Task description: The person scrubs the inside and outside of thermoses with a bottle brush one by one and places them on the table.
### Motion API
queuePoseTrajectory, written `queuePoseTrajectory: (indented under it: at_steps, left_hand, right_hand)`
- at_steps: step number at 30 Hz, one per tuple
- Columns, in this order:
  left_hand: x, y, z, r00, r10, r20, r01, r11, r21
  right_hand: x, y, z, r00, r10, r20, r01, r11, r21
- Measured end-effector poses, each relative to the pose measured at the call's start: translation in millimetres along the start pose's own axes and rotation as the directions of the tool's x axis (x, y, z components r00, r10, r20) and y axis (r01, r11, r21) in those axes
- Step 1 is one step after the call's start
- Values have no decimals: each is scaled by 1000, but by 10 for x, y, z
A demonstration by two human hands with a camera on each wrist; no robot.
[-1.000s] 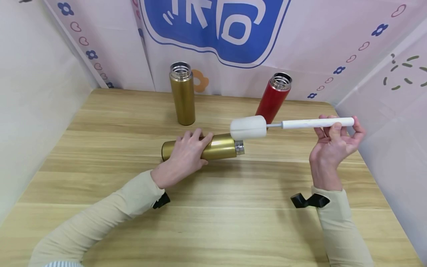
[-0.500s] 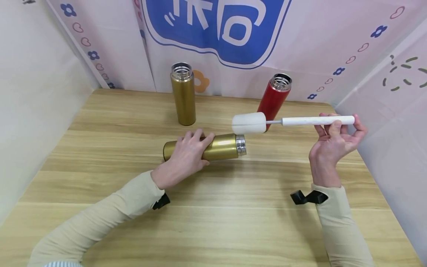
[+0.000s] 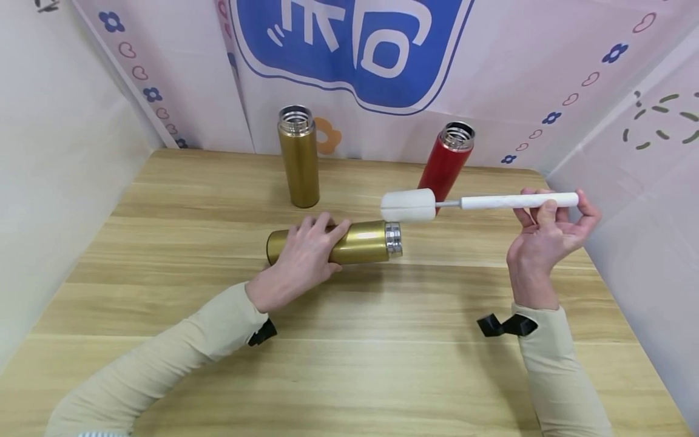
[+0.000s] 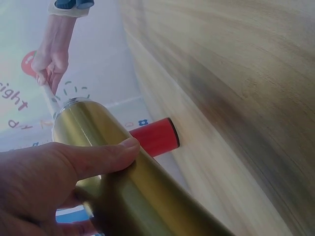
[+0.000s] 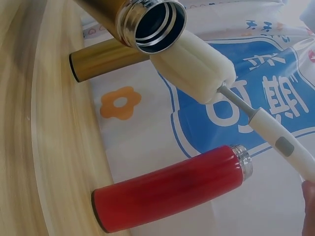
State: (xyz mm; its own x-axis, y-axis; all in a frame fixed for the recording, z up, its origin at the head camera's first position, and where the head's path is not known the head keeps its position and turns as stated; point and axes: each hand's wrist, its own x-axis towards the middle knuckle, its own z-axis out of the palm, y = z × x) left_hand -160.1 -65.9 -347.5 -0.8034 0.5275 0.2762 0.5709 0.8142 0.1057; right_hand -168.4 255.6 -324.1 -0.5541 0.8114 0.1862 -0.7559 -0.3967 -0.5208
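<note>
My left hand [image 3: 300, 252] grips a gold thermos bottle [image 3: 364, 243], held sideways with its uncapped steel mouth to the right. In the left wrist view, the thumb [image 4: 110, 160] lies along the gold bottle's wall. My right hand [image 3: 543, 240] pinches the white handle of a sponge bottle brush [image 3: 409, 205], raised and nearly level. Its white cylindrical sponge head overlaps the bottle's mouth end from above in the head view. The right wrist view shows the sponge head [image 5: 197, 71] beside the open steel mouth [image 5: 129, 24], outside the bottle.
A second gold bottle [image 3: 301, 164] stands uncapped at the back of the wooden table [image 3: 349, 364]. To its right is an uncapped red bottle [image 3: 445, 164], partly behind the brush. A printed backdrop [image 3: 491, 73] rises along the table's back edge.
The gold bottle has turned slightly in my left hand, its mouth end shifting a little to the right. The brush rose a little, then came back down. Both grips stay the same.
</note>
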Motion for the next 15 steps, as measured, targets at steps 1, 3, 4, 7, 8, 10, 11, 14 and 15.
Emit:
queuePoseTrajectory:
  at_steps: [1, 3, 4, 7, 8, 10, 11, 14, 15]
  left_hand:
    - [1, 0, 1, 1000, 2, -3, -2, 1000, -3]
    - [5, -1, -3, 1000, 2, -10, -2, 1000, -11]
    - [9, -2, -7, 1000, -1, -15, 1, 1000, -17]
    - [30, -11, -21, 999, -15, -31, 14, 999, -35]
    - [39, -14, -25, 999, -20, -36, 18, 999, -40]
    - [52, -20, -30, 999, -27, -40, 25, 999, -45]
    - [57, -23, -31, 999, -29, -40, 28, 998, -48]
    - [64, -31, -31, 999, -41, -29, 39, 998, -55]
    - [67, -33, -31, 999, -47, -27, 45, 997, -60]
  right_hand:
    - [2, -1, -6, 1000, 0, -1, 0, 1000, -3]
    - [6, -4, -21, 1000, -1, 0, 1, 1000, -12]
    - [6, -6, -31, 1000, -2, 1, 2, 1000, -18]
    - [1, -20, -67, 1000, -3, 7, 3, 999, -38]
    - [-3, -28, -79, 1000, -1, 7, 2, 999, -43]
    - [-13, -48, -99, 1000, 4, 9, -4, 999, -48]
    - [-17, -60, -106, 1000, 7, 13, -6, 999, -50]
    - [-31, -99, -114, 1000, 12, 29, -10, 999, -54]
    - [-36, -112, -114, 999, 11, 36, -9, 999, -54]
